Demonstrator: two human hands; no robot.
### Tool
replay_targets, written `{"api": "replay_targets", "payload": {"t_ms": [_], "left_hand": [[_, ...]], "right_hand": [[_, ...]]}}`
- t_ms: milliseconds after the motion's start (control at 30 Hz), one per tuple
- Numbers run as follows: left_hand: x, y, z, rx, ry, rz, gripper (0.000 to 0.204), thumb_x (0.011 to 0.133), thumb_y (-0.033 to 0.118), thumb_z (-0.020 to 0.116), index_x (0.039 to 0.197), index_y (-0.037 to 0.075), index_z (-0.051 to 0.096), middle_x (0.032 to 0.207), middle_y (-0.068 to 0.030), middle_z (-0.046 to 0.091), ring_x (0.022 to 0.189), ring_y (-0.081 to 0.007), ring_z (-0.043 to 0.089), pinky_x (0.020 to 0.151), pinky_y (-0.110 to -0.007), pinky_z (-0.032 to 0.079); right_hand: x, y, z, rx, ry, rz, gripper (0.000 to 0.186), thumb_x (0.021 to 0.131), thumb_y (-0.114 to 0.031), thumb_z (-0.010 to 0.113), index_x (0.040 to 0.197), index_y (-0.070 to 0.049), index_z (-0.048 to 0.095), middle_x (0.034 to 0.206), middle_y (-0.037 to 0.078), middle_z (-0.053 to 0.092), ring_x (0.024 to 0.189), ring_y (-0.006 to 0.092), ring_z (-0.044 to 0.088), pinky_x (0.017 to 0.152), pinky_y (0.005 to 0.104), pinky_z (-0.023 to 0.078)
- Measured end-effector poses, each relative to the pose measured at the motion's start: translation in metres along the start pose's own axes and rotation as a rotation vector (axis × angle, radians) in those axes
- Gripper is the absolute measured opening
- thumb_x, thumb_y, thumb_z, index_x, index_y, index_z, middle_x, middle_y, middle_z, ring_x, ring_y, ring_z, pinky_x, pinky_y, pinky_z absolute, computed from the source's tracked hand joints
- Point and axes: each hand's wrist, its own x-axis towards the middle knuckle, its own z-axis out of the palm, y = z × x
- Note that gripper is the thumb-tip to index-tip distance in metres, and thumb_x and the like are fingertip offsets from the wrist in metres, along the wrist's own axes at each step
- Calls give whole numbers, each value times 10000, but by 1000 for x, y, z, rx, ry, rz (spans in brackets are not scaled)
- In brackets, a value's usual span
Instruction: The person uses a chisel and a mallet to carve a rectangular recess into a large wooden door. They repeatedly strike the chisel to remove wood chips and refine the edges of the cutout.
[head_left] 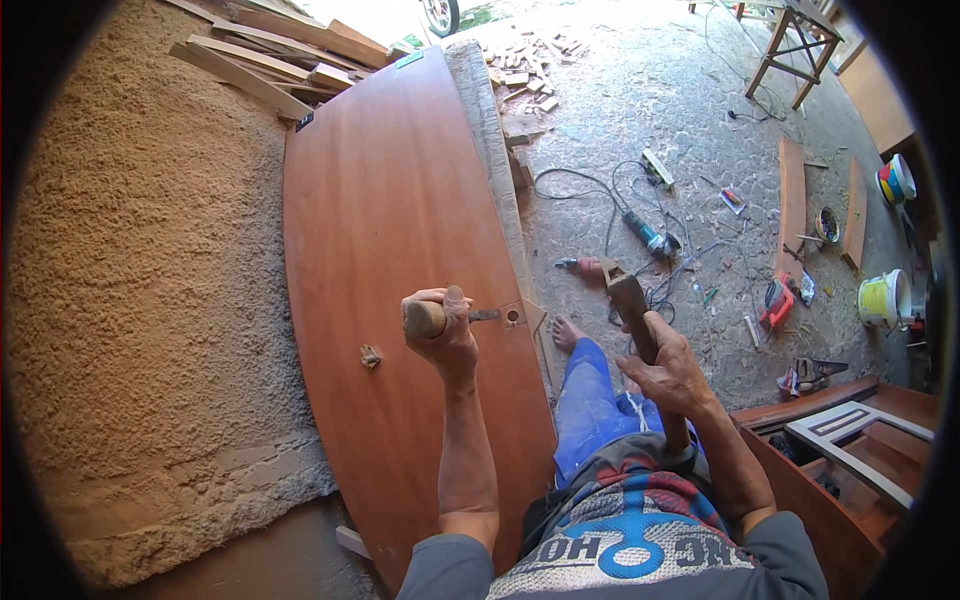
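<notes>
A reddish-brown wooden door panel [390, 200] lies lengthwise in front of me. Over it, my left hand [445, 335] is closed around the round wooden handle of a chisel [485, 315]. The blade points right, its tip close to a small round hole [513, 316] near the panel's right edge; whether it touches the wood I cannot tell. Marked lines surround the hole. My right hand [668, 372] grips a thick, club-like wooden mallet [629, 302], raised to the right of the panel. A small clump of shavings [370, 356] rests on the panel, left of my left hand.
Sawdust [150, 250] is heaped along the left. Planks [270, 55] are stacked at the far left. On the floor right of the panel are an angle grinder [645, 232], a red power tool [585, 266], tangled cords and buckets [884, 298]. A wooden frame [860, 440] stands near right.
</notes>
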Motion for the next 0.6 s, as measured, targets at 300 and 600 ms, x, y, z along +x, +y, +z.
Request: {"api": "replay_targets", "payload": {"t_ms": [300,600], "left_hand": [[6,-5,-4,68,25,-38,199,919,21,710,892,38,513,785,-74,608,637,-133,604,588,-297,523],[-20,1,-7,-16,-21,46,222,907,13,727,889,56,510,819,-66,605,672,-125,600,601,-270,514]], "right_hand": [[5,6,9,-30,-17,-31,477,849,-188,777,1251,-27,577,935,175,689,828,271,678,788,398,537],[14,-13,12,-113,-102,-217,445,874,-172,766,1235,-28,549,811,131,630,695,256,660,646,384,517]]}}
